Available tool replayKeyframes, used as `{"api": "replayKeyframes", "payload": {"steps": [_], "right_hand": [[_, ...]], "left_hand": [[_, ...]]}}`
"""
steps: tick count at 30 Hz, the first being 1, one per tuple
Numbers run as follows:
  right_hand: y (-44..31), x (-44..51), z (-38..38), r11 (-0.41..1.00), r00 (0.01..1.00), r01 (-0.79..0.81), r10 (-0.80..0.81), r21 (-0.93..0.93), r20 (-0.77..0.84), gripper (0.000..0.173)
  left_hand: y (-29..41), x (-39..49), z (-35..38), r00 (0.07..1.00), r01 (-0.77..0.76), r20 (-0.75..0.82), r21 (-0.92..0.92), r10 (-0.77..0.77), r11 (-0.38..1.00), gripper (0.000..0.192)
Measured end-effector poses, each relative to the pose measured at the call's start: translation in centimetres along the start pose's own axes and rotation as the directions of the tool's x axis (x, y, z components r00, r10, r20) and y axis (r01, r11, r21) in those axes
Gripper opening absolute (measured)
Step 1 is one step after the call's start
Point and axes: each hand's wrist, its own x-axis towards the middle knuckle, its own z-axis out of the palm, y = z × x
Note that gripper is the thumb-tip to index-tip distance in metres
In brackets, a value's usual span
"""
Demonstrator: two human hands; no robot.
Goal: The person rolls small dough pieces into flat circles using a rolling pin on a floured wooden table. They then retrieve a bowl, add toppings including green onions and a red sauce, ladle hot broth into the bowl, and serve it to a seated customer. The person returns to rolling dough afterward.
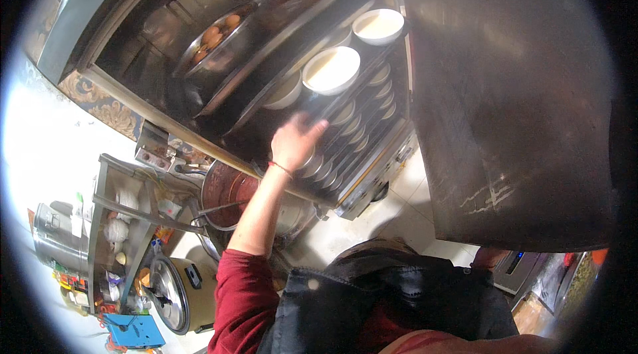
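Note:
My left hand (296, 142), blurred by motion, reaches into an open metal steaming cabinet (369, 187). Its thumb stands apart from the fingers, and I see nothing held. Just beyond the fingertips, a white bowl (286, 95) sits on a rack. Two more white bowls, one nearer (331, 70) and one farther right (381, 26), hold something pale; glare hides the detail. Rows of similar bowls (345, 114) fill the racks below. My right hand is out of view; part of that arm shows at the bottom edge.
The wide metal door (518, 105) stands open at the right. A metal bowl of eggs (214, 40) is on an upper shelf. At the left are a large round pot (229, 189), a metal shelf unit (97, 234), a lidded cooker (174, 294) and a blue box (134, 331).

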Motion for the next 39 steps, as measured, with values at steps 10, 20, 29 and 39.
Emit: {"api": "replayKeyframes", "payload": {"steps": [10, 20, 29, 39], "right_hand": [[-0.7, 0.0, -0.8, 0.999, 0.999, -0.018, 0.017, -0.032, -0.044, 0.048], [-0.7, -0.3, -0.9, 0.998, 0.999, -0.024, 0.022, -0.057, -0.034, 0.051], [-1.8, -1.2, -0.4, 0.998, 1.000, -0.014, 0.014, -0.064, 0.008, 0.054], [-2.7, -10.9, 7.8, 0.989, 0.941, -0.131, 0.145, -0.065, 0.305, 0.057]], "left_hand": [[0.2, 12.3, 6.3, 0.873, 0.457, 0.480, -0.867, -0.087, -0.201, 0.045], [0.3, 12.7, 3.7, 0.753, 0.651, 0.615, -0.644, 0.234, -0.403, 0.050], [3.6, 8.5, -0.9, 0.824, 0.558, 0.533, -0.822, 0.191, -0.115, 0.046], [-4.4, -6.9, -5.4, 0.877, 0.481, 0.480, -0.877, 0.029, -0.004, 0.034]]}}
